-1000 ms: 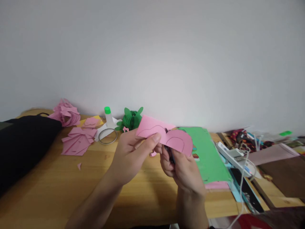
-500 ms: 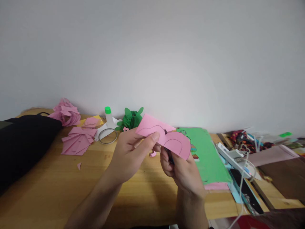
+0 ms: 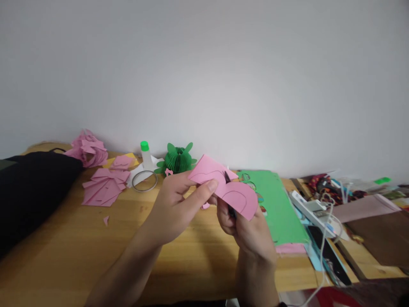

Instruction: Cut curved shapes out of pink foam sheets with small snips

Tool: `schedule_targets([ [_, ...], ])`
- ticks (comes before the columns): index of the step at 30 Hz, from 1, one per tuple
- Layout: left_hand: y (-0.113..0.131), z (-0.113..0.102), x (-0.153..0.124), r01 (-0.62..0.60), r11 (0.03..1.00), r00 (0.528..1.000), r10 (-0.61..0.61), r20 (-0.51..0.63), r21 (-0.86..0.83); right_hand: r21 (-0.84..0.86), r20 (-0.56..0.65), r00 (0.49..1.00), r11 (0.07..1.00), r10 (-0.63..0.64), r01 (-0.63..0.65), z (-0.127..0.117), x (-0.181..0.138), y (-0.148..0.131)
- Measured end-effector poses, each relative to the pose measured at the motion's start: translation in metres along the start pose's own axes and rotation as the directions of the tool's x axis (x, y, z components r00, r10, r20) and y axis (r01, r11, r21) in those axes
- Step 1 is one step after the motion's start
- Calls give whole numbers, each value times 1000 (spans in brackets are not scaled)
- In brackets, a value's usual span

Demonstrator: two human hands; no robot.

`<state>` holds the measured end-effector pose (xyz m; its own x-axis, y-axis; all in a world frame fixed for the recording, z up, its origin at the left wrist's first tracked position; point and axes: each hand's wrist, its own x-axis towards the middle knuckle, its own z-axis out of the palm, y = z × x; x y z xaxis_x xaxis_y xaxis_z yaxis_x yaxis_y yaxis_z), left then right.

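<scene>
My left hand [image 3: 177,209] pinches a pink paper piece [image 3: 238,194] with a curved pencil line drawn on it, held up above the wooden table [image 3: 79,247]. Just below and to the right, my right hand [image 3: 244,230] grips scissors [image 3: 227,178]; only the dark blade tips show, cutting into the paper near its middle. The handles are hidden inside my fingers and behind the paper.
Pink paper scraps [image 3: 105,185], a crumpled pink pile [image 3: 89,149], a glue bottle with a green cap [image 3: 146,157], a tape ring [image 3: 145,181] and a green paper ornament [image 3: 177,158] lie at the back left. Green sheets [image 3: 276,209], a white device with cable [image 3: 311,209] and clutter sit right. A black bag [image 3: 28,187] lies left.
The scissor blades have advanced further into the pink paper, and the piece has turned slightly, its right lobe dropping a little. Both hands stay in nearly the same place.
</scene>
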<state>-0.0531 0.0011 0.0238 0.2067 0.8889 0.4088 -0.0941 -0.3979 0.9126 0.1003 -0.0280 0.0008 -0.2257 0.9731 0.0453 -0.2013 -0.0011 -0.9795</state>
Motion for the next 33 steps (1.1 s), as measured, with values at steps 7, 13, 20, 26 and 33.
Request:
schedule_targets([
  [7, 1, -1, -1, -21, 999, 1000, 22, -17, 38, -44, -1, 1000, 999, -6, 6, -2, 0, 2],
  [13, -3, -2, 0, -46, 998, 998, 48, -46, 43, -65, -30, 999, 997, -36, 34, -2, 0, 2],
  [20, -5, -1, 3, -21, 1000, 998, 21, -60, 9, -43, -35, 999, 999, -24, 23, -2, 2, 4],
  [26, -4, -2, 6, 3, 999, 1000, -3, -18, 52, -8, -92, 996, 1000, 9, -10, -6, 4, 8],
  [33, -6, 1, 7, 46, 998, 998, -45, -32, 47, -31, -107, 994, 999, 29, -32, -10, 8, 10],
])
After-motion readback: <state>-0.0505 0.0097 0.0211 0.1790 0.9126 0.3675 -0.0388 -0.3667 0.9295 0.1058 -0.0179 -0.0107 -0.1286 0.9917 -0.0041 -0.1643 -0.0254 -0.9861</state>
